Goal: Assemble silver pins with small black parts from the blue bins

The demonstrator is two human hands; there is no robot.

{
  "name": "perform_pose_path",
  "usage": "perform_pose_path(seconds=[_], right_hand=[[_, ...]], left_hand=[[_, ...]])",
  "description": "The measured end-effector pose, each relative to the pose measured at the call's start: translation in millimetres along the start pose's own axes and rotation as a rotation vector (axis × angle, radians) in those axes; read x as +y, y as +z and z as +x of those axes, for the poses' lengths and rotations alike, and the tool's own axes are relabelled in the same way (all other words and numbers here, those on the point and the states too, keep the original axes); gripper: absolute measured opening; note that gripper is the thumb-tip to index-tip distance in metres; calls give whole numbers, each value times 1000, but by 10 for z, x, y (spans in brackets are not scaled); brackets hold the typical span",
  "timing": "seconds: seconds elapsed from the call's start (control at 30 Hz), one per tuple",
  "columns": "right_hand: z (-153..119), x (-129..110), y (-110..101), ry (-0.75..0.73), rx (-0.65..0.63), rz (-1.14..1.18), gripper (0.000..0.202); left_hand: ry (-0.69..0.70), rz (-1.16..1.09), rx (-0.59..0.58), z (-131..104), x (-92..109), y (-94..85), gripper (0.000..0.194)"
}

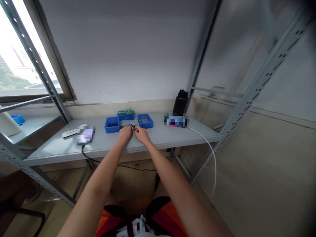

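Observation:
Both hands are close together over the middle of the grey shelf table. My left hand (125,132) has its fingers bent over a small dark piece; the detail is too small to make out. Beside it, my right hand (141,133) is pinched, and what it holds is too small to name. Small dark and green bits (132,125) lie just beyond the fingertips. A blue bin (112,128) with dark contents is to the left, a blue bin (145,124) with small silvery parts to the right, and another (126,117) with green pieces stands behind.
A phone (86,135) with a black cable and a white object (71,132) lie at left. On the right are a black bottle (180,102), a blurred device (176,120) and a white cable (212,153). Metal posts flank the table (103,149).

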State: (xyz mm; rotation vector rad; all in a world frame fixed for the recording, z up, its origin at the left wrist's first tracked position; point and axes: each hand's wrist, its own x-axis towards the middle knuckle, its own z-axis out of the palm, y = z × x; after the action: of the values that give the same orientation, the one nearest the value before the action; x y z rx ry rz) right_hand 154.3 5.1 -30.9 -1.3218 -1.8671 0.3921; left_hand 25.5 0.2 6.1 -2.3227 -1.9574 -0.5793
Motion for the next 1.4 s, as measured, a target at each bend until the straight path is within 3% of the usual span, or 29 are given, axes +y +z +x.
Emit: perform_pose_path(seconds=[0.23,0.37,0.47,0.73,1.03,1.17,1.4], right_hand=[[10,-14,-5,18,-2,29,21],[26,-14,-9,10,-40,59,23],[18,-13,-4,-44,-96,78,22],[-17,-38,-17,-79,-153,36,18],[8,11,5,-71,-106,42,16],[19,44,33,-74,-100,49,16],[-1,12,3,-94,-112,20,16]], left_hand=[[-144,-138,103,-128,-207,38,23],[-68,-422,154,-212,-355,82,22],[-48,-508,167,-230,-388,107,22],[-15,-570,122,-239,-363,99,20],[-40,-540,136,-202,-393,145,21],[16,-539,110,-217,-384,127,22],[-1,-580,146,-244,-351,77,20]])
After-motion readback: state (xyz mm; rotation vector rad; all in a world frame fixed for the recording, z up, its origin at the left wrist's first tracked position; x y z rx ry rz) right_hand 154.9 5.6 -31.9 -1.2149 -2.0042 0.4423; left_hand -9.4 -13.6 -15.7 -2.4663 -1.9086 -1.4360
